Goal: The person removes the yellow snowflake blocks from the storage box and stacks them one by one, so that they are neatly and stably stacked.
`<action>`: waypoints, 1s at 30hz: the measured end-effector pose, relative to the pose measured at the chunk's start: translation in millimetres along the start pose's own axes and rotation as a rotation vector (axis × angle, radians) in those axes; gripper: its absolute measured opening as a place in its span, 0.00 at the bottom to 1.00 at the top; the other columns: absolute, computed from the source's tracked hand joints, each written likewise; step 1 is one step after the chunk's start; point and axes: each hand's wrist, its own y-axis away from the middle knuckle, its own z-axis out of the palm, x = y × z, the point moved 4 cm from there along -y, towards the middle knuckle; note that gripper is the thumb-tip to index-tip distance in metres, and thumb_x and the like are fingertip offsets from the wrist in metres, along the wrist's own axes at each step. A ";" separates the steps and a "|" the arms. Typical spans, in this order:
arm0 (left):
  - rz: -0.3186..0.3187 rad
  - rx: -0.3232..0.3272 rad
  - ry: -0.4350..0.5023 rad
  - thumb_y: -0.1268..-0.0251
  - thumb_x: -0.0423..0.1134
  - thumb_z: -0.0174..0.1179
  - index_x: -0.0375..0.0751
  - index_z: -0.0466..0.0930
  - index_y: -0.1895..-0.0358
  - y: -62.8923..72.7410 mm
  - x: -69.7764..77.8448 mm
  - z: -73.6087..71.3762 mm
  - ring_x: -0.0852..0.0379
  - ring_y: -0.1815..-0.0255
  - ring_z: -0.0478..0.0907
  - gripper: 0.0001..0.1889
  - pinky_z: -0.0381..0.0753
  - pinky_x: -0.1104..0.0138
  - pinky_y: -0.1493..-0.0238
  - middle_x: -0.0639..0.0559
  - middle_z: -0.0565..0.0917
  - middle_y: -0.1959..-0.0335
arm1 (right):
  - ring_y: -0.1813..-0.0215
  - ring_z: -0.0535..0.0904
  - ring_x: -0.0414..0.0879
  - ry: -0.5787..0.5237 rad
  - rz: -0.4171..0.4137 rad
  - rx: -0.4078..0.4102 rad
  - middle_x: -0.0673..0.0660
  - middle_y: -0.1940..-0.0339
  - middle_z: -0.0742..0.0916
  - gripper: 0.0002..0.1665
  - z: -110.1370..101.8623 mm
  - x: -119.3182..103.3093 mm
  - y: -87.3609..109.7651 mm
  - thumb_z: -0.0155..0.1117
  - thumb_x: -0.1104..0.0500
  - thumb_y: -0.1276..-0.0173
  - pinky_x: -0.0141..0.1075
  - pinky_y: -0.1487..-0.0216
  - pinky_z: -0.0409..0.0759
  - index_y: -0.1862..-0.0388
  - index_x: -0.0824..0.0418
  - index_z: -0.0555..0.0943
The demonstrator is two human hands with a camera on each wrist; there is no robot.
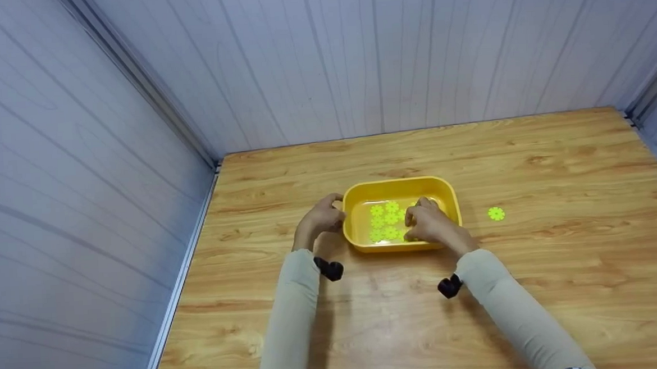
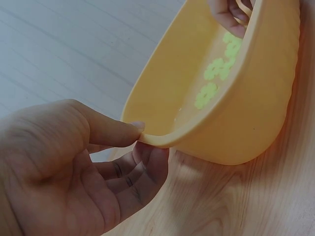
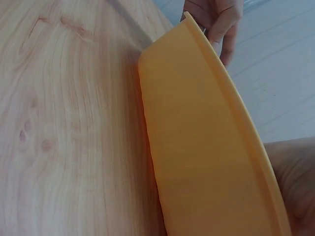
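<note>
A yellow plastic tub (image 1: pixel 402 247) stands on the wooden table with several lime-yellow flower-shaped pieces (image 1: pixel 391 219) lying flat on its floor. My left hand (image 1: pixel 323 214) pinches the tub's left rim between thumb and fingers, plain in the left wrist view. Over the right wall reaches my right hand (image 1: pixel 432 224), its bent fingers low inside the tub among the flower pieces. Whether those fingertips hold a piece is hidden. In the right wrist view the tub's outer wall (image 3: pixel 202 128) covers most of the right hand (image 3: pixel 298 182).
One loose flower piece (image 1: pixel 496 214) lies on the table (image 1: pixel 568 250) to the right of the tub. Pale panelled walls (image 1: pixel 355 59) rise behind the table and along its left side. Dark wrist cameras (image 1: pixel 331 270) are worn on both sleeves.
</note>
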 end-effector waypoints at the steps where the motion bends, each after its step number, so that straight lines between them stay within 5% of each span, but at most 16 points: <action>1: 0.001 -0.001 -0.002 0.34 0.30 0.52 0.45 0.62 0.31 0.1 0.0 -0.1 0.55 0.67 0.75 0.27 0.81 0.57 0.53 0.46 0.75 0.63 | 0.47 0.64 0.57 0.009 0.000 -0.003 0.60 0.53 0.71 0.17 0.4 -0.9 -0.4 0.74 0.55 0.45 0.49 0.49 0.67 0.61 0.61 0.80; 10: 0.023 -0.016 0.021 0.34 0.29 0.50 0.43 0.61 0.31 0.4 0.0 0.9 0.56 0.72 0.72 0.27 0.78 0.58 0.56 0.47 0.74 0.69 | 0.50 0.63 0.55 0.111 -0.058 0.018 0.59 0.53 0.71 0.13 1.8 -4.1 -3.5 0.75 0.54 0.46 0.46 0.51 0.65 0.68 0.59 0.82; 18: 0.001 0.007 -0.003 0.34 0.31 0.52 0.46 0.62 0.31 0.3 -0.2 1.4 0.56 0.69 0.73 0.27 0.79 0.59 0.55 0.46 0.74 0.62 | 0.48 0.63 0.56 0.149 -0.081 0.014 0.59 0.52 0.71 0.15 2.0 -6.1 -3.0 0.76 0.52 0.47 0.47 0.49 0.64 0.67 0.58 0.82; 30: 0.004 0.014 -0.005 0.34 0.31 0.52 0.45 0.63 0.32 -0.5 -1.0 1.1 0.56 0.68 0.73 0.26 0.79 0.62 0.59 0.44 0.75 0.60 | 0.48 0.65 0.56 0.033 -0.075 0.054 0.58 0.56 0.73 0.10 -1.1 -2.1 -3.4 0.74 0.57 0.45 0.49 0.45 0.65 0.74 0.59 0.79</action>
